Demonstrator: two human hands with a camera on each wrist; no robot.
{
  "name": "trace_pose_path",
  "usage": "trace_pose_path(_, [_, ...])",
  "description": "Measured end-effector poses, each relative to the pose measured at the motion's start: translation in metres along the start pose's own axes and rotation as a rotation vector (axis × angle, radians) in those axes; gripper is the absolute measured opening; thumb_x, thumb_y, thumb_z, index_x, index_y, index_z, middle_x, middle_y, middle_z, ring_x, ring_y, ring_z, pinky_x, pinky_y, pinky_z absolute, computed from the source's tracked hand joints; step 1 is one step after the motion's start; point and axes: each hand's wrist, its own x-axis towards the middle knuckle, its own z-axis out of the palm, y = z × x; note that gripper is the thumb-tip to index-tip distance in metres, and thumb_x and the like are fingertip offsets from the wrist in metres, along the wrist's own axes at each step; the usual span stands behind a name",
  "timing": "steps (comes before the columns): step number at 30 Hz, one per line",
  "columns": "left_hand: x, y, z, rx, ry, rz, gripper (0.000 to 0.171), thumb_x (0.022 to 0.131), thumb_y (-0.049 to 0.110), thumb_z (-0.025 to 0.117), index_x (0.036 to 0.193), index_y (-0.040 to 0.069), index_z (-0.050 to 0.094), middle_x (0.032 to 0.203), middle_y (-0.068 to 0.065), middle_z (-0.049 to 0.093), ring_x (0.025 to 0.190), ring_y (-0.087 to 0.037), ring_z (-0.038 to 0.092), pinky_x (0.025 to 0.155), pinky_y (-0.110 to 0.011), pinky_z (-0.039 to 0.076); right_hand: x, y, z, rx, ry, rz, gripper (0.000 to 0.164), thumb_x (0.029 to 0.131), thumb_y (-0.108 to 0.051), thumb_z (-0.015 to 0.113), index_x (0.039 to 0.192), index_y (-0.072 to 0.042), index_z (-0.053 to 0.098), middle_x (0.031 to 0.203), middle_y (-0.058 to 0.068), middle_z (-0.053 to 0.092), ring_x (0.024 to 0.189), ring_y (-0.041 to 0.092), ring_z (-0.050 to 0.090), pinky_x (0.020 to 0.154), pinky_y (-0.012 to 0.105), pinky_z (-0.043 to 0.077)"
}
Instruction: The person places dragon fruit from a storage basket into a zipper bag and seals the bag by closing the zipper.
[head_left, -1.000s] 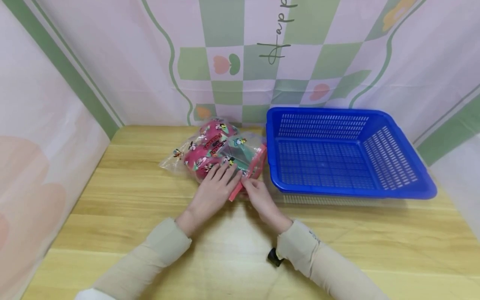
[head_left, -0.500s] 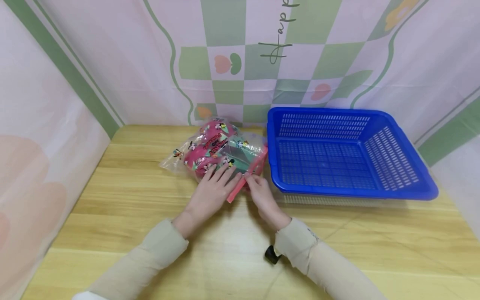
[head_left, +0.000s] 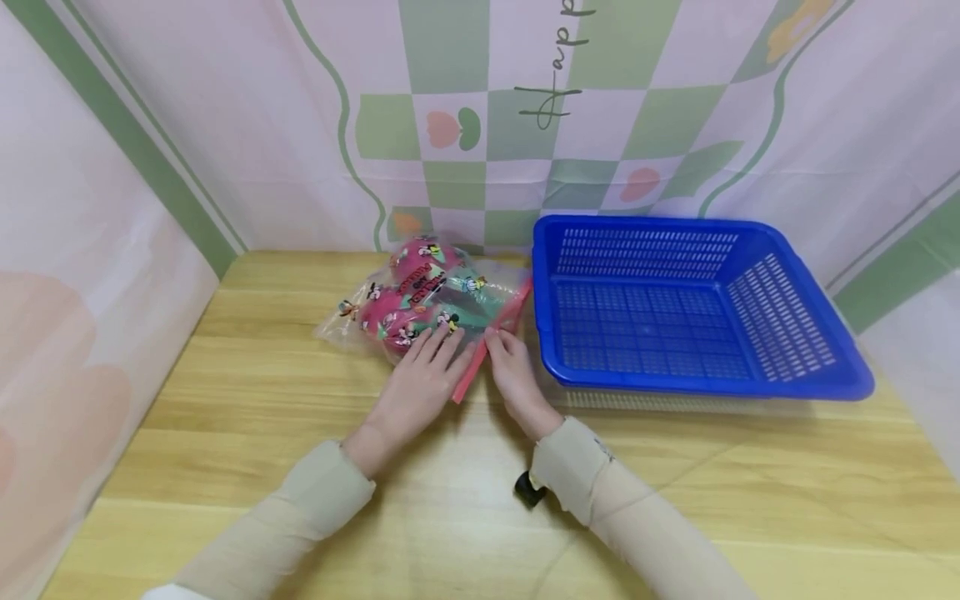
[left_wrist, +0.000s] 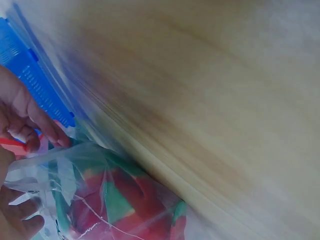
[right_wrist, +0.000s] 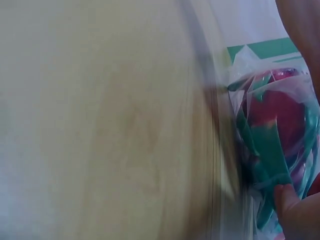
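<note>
In the head view, a clear zip bag [head_left: 480, 300] printed with cartoon figures lies on the table, a pink-red strip [head_left: 474, 371] along its right edge. Inside show rounded pink-red and green contents; their kind is unclear. My left hand [head_left: 420, 379] rests on the bag's near side, fingers extended and spread. Thumb and index finger of my right hand [head_left: 513, 371] pinch the strip edge near its middle. The right wrist view has the right thumb [right_wrist: 286, 197] against the plastic, beside green and red contents. At the left wrist view's lower left, left-hand fingers [left_wrist: 30, 220] touch the bag.
A blue perforated basket [head_left: 551, 333] stands immediately right of the bag. The wooden table [head_left: 442, 533] meets a patterned cloth backdrop [head_left: 517, 125] behind and at the sides. A small black object [head_left: 529, 490] shows by the right sleeve cuff.
My right hand has shifted slightly away from me along the strip, still pinching it. The bag has moved slightly left. My left hand stays on the bag and has shifted a little.
</note>
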Motion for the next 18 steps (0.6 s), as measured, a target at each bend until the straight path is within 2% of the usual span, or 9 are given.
trace_pose_path(9, [0.002, 0.003, 0.000, 0.050, 0.006, -0.037, 0.042, 0.090, 0.015, 0.058, 0.132, 0.011, 0.056, 0.135, -0.010, 0.057, 0.125, -0.029, 0.053, 0.108, -0.042, 0.043, 0.015, 0.000, 0.005, 0.041, 0.005, 0.016, 0.032, 0.101, -0.019, 0.040, 0.099, 0.004, 0.061, 0.093, 0.006, 0.057, 0.090, 0.013, 0.049, 0.083, 0.025, 0.044])
trace_pose_path(14, [0.004, 0.003, 0.000, 0.026, -0.034, -0.046, 0.046, 0.089, 0.016, 0.061, 0.134, 0.010, 0.054, 0.138, -0.011, 0.055, 0.128, -0.030, 0.052, 0.109, -0.041, 0.042, 0.023, -0.001, 0.004, 0.095, -0.013, 0.085, 0.031, 0.102, -0.019, 0.039, 0.103, 0.004, 0.060, 0.095, 0.004, 0.056, 0.089, 0.010, 0.052, 0.090, 0.027, 0.048])
trace_pose_path(18, [0.003, 0.003, 0.001, -0.001, -0.080, -0.032, 0.048, 0.090, 0.014, 0.061, 0.137, 0.009, 0.051, 0.141, -0.012, 0.052, 0.131, -0.030, 0.049, 0.110, -0.039, 0.041, 0.028, -0.001, 0.001, 0.097, 0.000, 0.128, 0.033, 0.103, -0.021, 0.038, 0.106, 0.004, 0.060, 0.088, 0.000, 0.054, 0.081, 0.007, 0.051, 0.080, 0.023, 0.048])
